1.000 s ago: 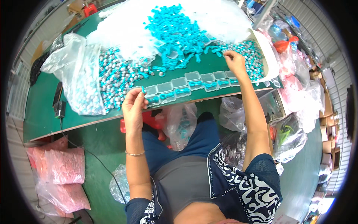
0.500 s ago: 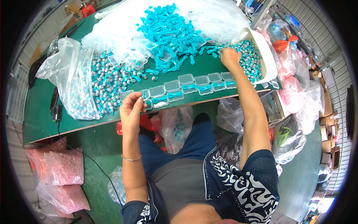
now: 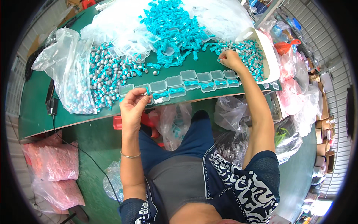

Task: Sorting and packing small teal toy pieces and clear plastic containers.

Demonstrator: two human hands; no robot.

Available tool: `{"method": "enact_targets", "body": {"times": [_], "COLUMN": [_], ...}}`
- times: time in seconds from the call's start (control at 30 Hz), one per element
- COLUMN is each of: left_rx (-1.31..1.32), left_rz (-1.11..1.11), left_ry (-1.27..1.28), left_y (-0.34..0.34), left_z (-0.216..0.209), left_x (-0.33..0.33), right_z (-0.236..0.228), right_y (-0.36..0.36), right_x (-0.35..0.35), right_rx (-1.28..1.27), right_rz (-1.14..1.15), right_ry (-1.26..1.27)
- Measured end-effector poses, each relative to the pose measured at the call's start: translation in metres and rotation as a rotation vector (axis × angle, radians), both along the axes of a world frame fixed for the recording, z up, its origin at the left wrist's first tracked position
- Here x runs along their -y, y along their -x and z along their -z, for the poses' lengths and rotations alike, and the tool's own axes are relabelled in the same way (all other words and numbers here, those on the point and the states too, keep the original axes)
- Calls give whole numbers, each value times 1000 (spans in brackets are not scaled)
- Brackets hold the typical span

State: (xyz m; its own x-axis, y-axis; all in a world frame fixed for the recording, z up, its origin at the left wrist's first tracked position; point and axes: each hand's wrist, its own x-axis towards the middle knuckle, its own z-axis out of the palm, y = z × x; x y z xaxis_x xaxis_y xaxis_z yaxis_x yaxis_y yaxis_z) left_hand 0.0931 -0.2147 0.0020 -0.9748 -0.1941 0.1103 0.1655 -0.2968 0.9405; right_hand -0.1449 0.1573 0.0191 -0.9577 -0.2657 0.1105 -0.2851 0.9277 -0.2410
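My left hand (image 3: 133, 108) pinches a small teal-and-grey piece (image 3: 147, 91) between thumb and fingertips, just over the left part of a row of clear plastic cases. These small cases (image 3: 159, 86) stand with lids open along the table's near edge. Folded teal cord bundles (image 3: 176, 90) lie in several of them. My right hand (image 3: 232, 60) is above the table, beside the heap of small grey-and-teal pieces (image 3: 253, 56) at the right. Its fingers are bent together, and whatever they hold is too small to make out.
A large heap of teal cords (image 3: 173, 31) lies at the back middle. More grey-and-teal pieces (image 3: 110, 67) spread at the left, beside a clear plastic bag (image 3: 71, 74). A white plastic tub (image 3: 272, 61) lies tipped at the right. Pink-filled bags (image 3: 56, 168) sit on the floor.
My right hand has drawn back slightly from the pieces at the right, toward me. My left hand stays over the row's left part, with the small piece still pinched.
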Motion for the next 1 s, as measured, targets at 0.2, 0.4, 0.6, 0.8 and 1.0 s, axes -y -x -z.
{"method": "enact_targets", "body": {"times": [0.2, 0.4, 0.6, 0.8, 1.0], "left_rx": [11, -14, 68, 7, 49], "left_rz": [-11, -12, -70, -123, -178], "left_ry": [35, 64, 164, 249, 336], "left_y": [-3, -7, -14, -11, -15], "left_z": [-1, -1, -3, -4, 1], "left_x": [-2, 0, 10, 19, 32], "right_z": [-6, -3, 13, 16, -12], "right_y": [-14, -19, -23, -20, -45], "right_x": [14, 9, 18, 1, 30], "right_rx": [-35, -97, -267, -171, -311], "right_rz": [-76, -147, -215, -97, -167], "right_ry": [-39, 146, 186, -38, 308]}}
